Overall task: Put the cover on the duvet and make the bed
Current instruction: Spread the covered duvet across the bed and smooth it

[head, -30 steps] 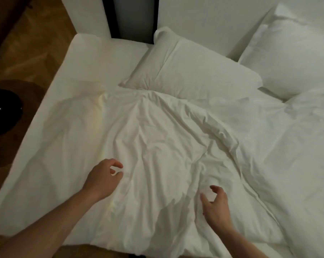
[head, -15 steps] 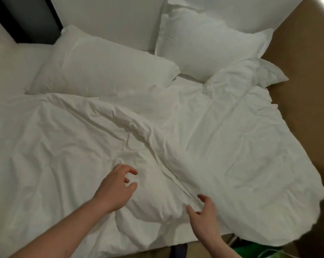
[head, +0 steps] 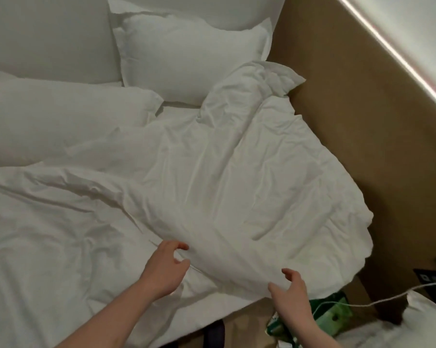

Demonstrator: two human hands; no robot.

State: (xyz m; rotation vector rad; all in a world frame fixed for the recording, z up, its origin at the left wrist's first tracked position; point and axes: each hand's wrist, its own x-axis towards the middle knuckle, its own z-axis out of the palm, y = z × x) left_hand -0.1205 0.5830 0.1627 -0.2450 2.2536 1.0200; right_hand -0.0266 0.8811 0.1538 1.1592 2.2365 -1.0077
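A white duvet in its cover [head: 237, 177] lies rumpled across the bed, its right side bunched against the brown wall panel. My left hand [head: 165, 267] hovers over a fold near the duvet's near edge, fingers curled and apart, holding nothing. My right hand [head: 291, 290] is at the duvet's near right edge, fingers spread around the fabric's border without a clear grip. Two white pillows [head: 189, 56] [head: 61, 116] rest at the head of the bed.
A brown wall panel [head: 350, 101] runs along the bed's right side. On the floor at the near right lie a green bag [head: 337, 312], a white cable [head: 387, 297] and a wall socket [head: 430, 276]. Another white cushion [head: 425, 320] sits at the lower right corner.
My view has swung right, from the bed's left side to its right edge by the wall. Both hands have moved right along the duvet's near edge, staying open.
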